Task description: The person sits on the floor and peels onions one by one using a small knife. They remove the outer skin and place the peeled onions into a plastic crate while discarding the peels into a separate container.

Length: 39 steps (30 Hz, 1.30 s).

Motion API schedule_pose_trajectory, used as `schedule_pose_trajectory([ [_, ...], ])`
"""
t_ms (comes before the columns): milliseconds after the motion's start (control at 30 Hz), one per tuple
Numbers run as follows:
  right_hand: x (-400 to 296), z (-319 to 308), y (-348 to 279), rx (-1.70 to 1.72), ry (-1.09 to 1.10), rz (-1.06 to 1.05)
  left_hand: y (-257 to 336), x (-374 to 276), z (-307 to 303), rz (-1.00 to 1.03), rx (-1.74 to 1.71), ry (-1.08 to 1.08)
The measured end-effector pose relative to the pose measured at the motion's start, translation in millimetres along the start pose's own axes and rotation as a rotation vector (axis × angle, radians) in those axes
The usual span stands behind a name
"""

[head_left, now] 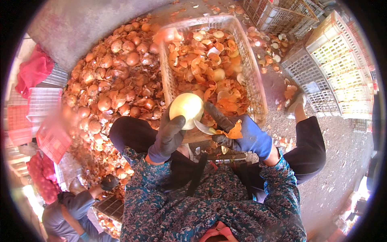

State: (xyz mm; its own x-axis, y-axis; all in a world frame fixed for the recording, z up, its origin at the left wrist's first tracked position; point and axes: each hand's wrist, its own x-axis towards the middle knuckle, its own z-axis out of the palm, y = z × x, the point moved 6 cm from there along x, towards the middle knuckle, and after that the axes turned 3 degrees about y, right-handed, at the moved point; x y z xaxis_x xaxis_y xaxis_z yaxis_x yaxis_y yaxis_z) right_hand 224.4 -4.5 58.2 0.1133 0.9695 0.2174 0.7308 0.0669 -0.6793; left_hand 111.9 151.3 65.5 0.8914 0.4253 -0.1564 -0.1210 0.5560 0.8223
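Observation:
My left hand [170, 133], in a dark-coated glove, holds a peeled pale onion [186, 109] at its lower left side. My right hand [242, 134], in a blue glove with dark fingers, grips a small knife [204, 127] whose curved blade meets the onion's lower right edge. A piece of orange onion skin [235, 130] lies against the right glove, by the knife. Just beyond both hands stands a plastic crate [258, 78] filled with loose onion skins [198, 65] and a few pale onions. The knife's handle is mostly hidden by the fingers.
A large heap of unpeeled onions [104, 103] spreads left of the crate. Stacked pale crates [338, 69] stand at the right, more crates [281, 15] at the top right. At lower left a co-worker [71, 208] reaches a gloved hand to the heap. Skins litter the floor.

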Motion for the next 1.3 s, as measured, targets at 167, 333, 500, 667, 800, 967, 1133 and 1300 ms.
schedule_pose_trajectory([
  [167, -13, 16, 11, -0.209, -0.112, 0.026, -6, -3, 0, -0.034, -0.144, -0.016],
  [333, -1, 1, -3, -0.094, -0.099, 0.053, -12, -3, 0, -0.077, -0.169, -0.057],
  [500, -6, 10, 5, -0.215, -0.039, 0.018, -20, -6, 2, -0.195, -0.247, -0.115],
  [667, -2, 1, 8, -0.163, -0.015, 0.1, -13, -5, 13, -0.21, -0.179, -0.147],
  [800, 6, -13, -2, 0.002, 0.038, 0.057, -5, -4, 11, -0.173, 0.035, -0.147],
  [967, 0, -11, 5, 0.089, 0.055, 0.047, 2, -2, 10, -0.063, 0.278, -0.117],
  [1133, 16, -21, -25, -0.074, 0.134, -0.011, 7, -1, 2, 0.044, 0.421, -0.125],
  [1300, 15, -15, -25, -0.045, 0.036, 0.141, 14, -3, 0, 0.023, 0.516, -0.069],
])
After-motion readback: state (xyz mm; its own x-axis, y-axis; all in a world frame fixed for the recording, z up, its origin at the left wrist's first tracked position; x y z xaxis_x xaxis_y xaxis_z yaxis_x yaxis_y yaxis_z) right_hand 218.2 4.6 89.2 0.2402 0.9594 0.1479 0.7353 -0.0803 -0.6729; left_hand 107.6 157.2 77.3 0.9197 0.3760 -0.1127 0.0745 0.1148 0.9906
